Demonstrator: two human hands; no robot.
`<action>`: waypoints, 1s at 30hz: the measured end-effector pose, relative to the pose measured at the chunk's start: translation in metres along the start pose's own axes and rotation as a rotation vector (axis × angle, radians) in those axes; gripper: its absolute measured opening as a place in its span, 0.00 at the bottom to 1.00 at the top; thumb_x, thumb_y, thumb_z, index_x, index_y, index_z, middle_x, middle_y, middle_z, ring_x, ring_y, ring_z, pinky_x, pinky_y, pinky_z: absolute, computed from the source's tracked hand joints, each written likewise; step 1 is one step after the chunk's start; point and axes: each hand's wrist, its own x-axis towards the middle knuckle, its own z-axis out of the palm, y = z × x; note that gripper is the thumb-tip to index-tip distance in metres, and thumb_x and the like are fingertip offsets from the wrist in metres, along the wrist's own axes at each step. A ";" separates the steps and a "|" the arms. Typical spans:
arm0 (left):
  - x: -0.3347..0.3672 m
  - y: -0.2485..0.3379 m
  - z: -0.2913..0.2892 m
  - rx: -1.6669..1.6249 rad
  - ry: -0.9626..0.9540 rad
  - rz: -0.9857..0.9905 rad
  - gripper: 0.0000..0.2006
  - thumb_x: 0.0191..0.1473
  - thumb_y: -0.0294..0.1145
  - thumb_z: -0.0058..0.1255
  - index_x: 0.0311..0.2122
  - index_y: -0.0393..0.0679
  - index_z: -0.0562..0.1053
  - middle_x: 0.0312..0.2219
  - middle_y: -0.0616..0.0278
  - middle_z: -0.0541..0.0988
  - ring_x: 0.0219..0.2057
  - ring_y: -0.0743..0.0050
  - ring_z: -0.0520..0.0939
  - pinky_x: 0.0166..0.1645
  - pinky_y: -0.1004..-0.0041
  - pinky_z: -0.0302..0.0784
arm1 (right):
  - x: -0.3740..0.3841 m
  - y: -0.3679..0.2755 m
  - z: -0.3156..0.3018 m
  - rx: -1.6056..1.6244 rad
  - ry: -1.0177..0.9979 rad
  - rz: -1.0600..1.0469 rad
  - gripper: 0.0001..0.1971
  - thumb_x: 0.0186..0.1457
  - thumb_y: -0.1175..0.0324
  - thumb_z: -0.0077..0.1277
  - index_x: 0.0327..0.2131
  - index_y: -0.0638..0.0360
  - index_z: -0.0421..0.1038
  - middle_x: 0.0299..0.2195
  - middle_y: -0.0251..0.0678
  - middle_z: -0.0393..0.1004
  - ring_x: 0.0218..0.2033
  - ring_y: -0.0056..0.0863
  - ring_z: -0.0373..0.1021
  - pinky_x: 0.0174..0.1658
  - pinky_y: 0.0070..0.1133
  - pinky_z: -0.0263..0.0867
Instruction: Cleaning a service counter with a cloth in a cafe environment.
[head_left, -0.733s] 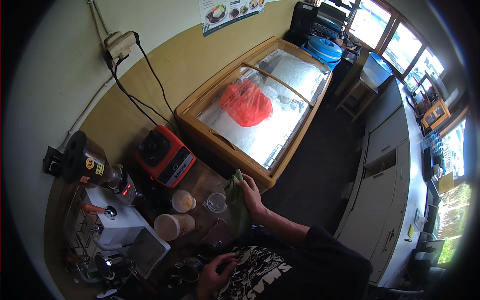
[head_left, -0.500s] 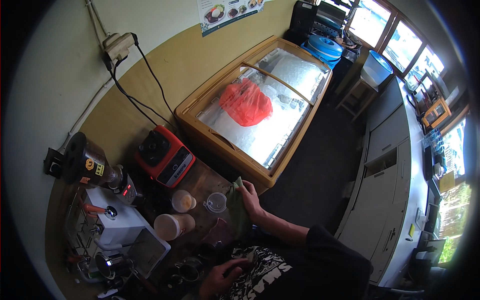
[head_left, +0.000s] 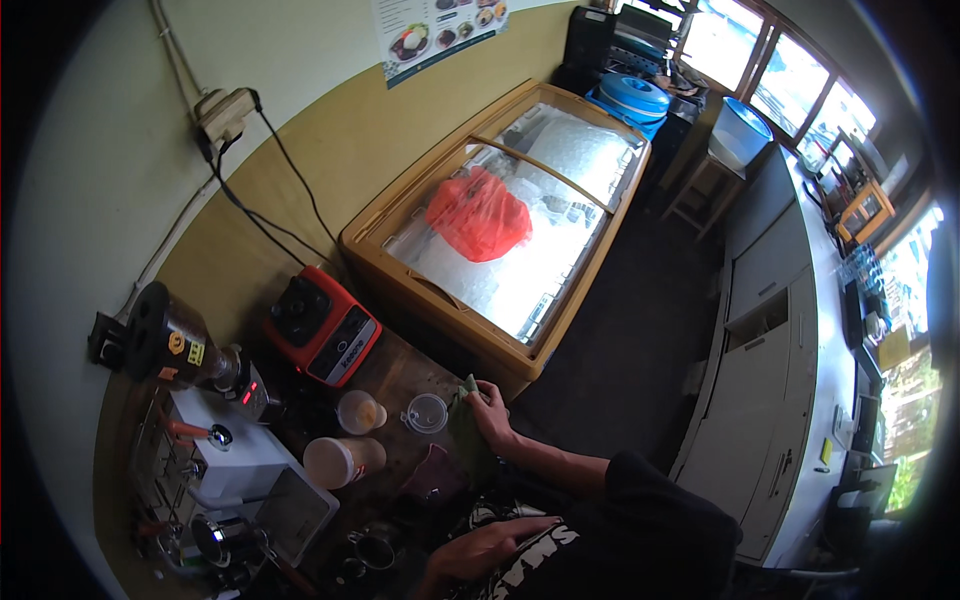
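Note:
My right hand (head_left: 490, 416) grips a green cloth (head_left: 470, 440) at the right edge of the dark counter (head_left: 392, 372), with the cloth's tip sticking up above the fingers. Left of it lies a clear plastic lid (head_left: 427, 413), and a dark reddish cloth or pouch (head_left: 434, 474) is just below. My left hand (head_left: 482, 550) rests in front of my shirt, fingers stretched out, holding nothing I can see. Closest to it is a metal pitcher (head_left: 374, 547). Farther left stand a clear cup with pale orange contents (head_left: 358, 412) and a larger whitish tub (head_left: 343, 463).
A red blender base (head_left: 322, 328), a coffee grinder (head_left: 180, 340) and an espresso machine (head_left: 245, 440) crowd the counter's left. Beyond the counter is a glass-topped chest freezer (head_left: 500, 290) with a red plastic bag (head_left: 478, 215) on it. White cabinets (head_left: 755, 370) run along the right.
My left hand has moved slightly right and its fingers now stretch out across my shirt. The right hand keeps its hold on the green cloth. The whole view has shifted slightly.

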 end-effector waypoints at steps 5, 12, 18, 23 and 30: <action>-0.010 -0.014 0.000 -0.009 -0.023 0.105 0.50 0.58 0.72 0.27 0.64 0.27 0.55 0.57 0.41 0.69 0.60 0.55 0.69 0.64 0.66 0.60 | 0.001 0.005 -0.004 -0.034 -0.007 0.021 0.26 0.54 0.59 0.53 0.55 0.55 0.64 0.45 0.39 0.73 0.45 0.28 0.70 0.48 0.26 0.68; 0.012 0.017 0.005 0.105 0.085 -0.048 0.52 0.55 0.76 0.27 0.59 0.26 0.63 0.52 0.45 0.73 0.56 0.56 0.73 0.61 0.66 0.64 | 0.018 0.033 -0.007 -0.082 -0.015 0.004 0.26 0.54 0.59 0.52 0.55 0.56 0.63 0.45 0.39 0.74 0.44 0.28 0.71 0.47 0.26 0.68; -0.012 -0.018 0.000 0.179 0.143 0.166 0.53 0.54 0.77 0.25 0.57 0.26 0.64 0.53 0.40 0.71 0.54 0.54 0.73 0.59 0.63 0.65 | 0.030 0.042 -0.016 -0.131 -0.013 0.048 0.27 0.55 0.59 0.53 0.55 0.58 0.62 0.47 0.41 0.74 0.47 0.28 0.71 0.49 0.26 0.68; -0.009 -0.024 0.000 -0.031 0.087 0.329 0.54 0.53 0.78 0.25 0.59 0.26 0.63 0.57 0.39 0.67 0.60 0.52 0.68 0.64 0.62 0.58 | 0.044 0.060 -0.016 -0.210 -0.023 0.006 0.26 0.56 0.60 0.52 0.55 0.60 0.61 0.47 0.43 0.74 0.47 0.30 0.71 0.50 0.26 0.68; 0.008 0.009 0.007 -0.037 0.091 -0.014 0.52 0.55 0.77 0.20 0.61 0.30 0.62 0.59 0.45 0.67 0.63 0.55 0.65 0.67 0.63 0.54 | 0.058 0.079 -0.024 -0.269 -0.017 -0.022 0.26 0.57 0.60 0.52 0.56 0.61 0.60 0.47 0.43 0.73 0.47 0.30 0.70 0.50 0.26 0.68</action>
